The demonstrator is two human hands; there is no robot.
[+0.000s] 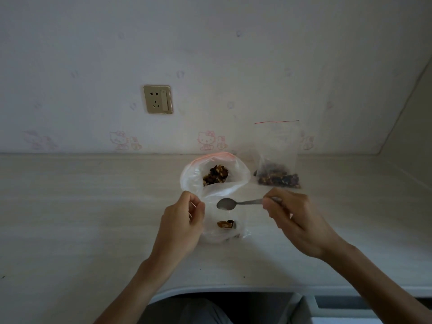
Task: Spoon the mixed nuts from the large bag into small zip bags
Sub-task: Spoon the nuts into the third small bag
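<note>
The large clear bag (pixel 194 176) with a pink rim stands open on the pale table, with mixed nuts (pixel 215 175) showing inside. In front of it is a small zip bag (pixel 222 235) holding a few nuts (pixel 225 224). My left hand (pixel 184 220) pinches the small bag's left top edge. A metal spoon (pixel 226 203) is gripped by its handle in my right hand (pixel 294 218). The spoon's bowl looks empty and hovers over the small bag's mouth.
Another zip bag (pixel 278 164) with a red strip leans against the wall at the back right, with nuts in its bottom. A wall socket (pixel 157 99) sits on the wallpapered wall. The table's curved front edge (pixel 210 288) lies close to my body.
</note>
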